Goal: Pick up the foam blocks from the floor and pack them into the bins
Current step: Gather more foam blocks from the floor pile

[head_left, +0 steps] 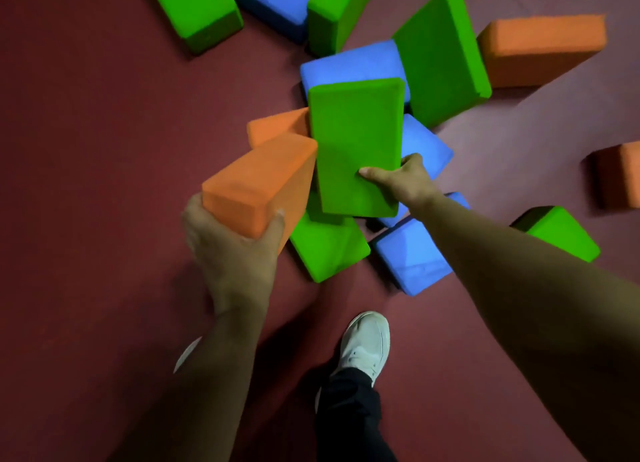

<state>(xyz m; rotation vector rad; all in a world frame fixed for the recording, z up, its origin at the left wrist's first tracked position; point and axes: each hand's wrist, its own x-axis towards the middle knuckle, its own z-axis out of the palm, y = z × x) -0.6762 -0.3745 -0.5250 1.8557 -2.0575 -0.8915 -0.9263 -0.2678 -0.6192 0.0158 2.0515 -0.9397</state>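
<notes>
A dark red floor (86,150) spreads under me, littered with foam blocks in green, blue and orange, most of them tumbled into a loose heap just ahead of my white shoe (365,344). My left hand (232,253) wraps the near end of an orange block (259,188), thumb on its right side and fingers curled round the left, so the long body points away from me and clear of the heap. My right hand (405,177) pinches a green block (356,143) at its near right corner, thumb flat on the broad top face; the fingers are tucked beneath the edge, out of sight. That block sits over the heap, above a blue block (353,66) at its far end. I take one block per hand because they are bulky, and I judge end grips leave the faces free for stacking. No bins show here, so packing is still ahead; a lone orange block (540,49) lies far right.
</notes>
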